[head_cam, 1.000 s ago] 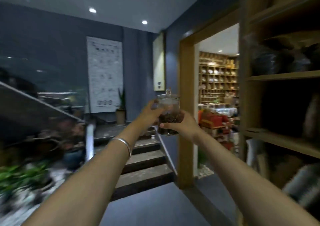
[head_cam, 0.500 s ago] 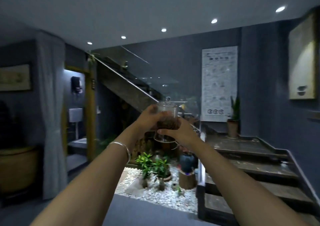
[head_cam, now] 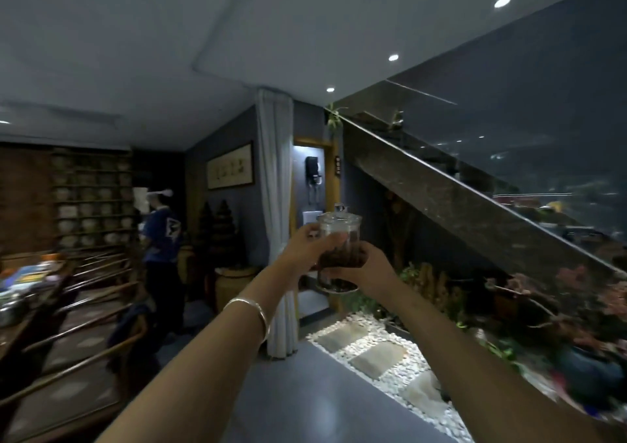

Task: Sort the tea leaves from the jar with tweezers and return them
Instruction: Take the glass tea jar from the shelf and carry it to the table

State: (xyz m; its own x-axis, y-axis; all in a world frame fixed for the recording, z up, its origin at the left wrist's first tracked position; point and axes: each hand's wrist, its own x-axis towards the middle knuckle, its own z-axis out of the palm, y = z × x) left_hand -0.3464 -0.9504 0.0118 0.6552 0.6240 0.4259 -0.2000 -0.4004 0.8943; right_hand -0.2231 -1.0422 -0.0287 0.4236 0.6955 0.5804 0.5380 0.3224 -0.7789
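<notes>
Within the last second the room behind your arms has swung a lot: first there was a doorway with wooden shelves, then the staircase with the poster on the wall, and now you face a dining area with a long counter point(head_cam: 20, 293) at the left and a white curtain point(head_cam: 276, 225) in the middle. Your arms have kept almost the same pose through all of this, so I judge that you are turning your body and carrying the jar, probably toward that counter, where sorting would be possible. The sorting itself is not yet begun.

The glass jar point(head_cam: 337, 245) is held up in front of you, at about chest height, well above the floor. Your left hand point(head_cam: 305, 249) wraps its upper side, and your right hand point(head_cam: 368, 273) supports the lower side; both grips are clenched on the jar. The lid point(head_cam: 339, 217) with its small knob sits on top, closed. Inside, the dark tea leaves point(head_cam: 339, 259) fill roughly the lower half (the picture is blurred, so the exact level is hard to tell). No tweezers are visible anywhere in this view.

Another person in a blue shirt point(head_cam: 161, 235) stands near the shelf wall, just beside the way to the counter, so carry the jar with some care there.
</notes>
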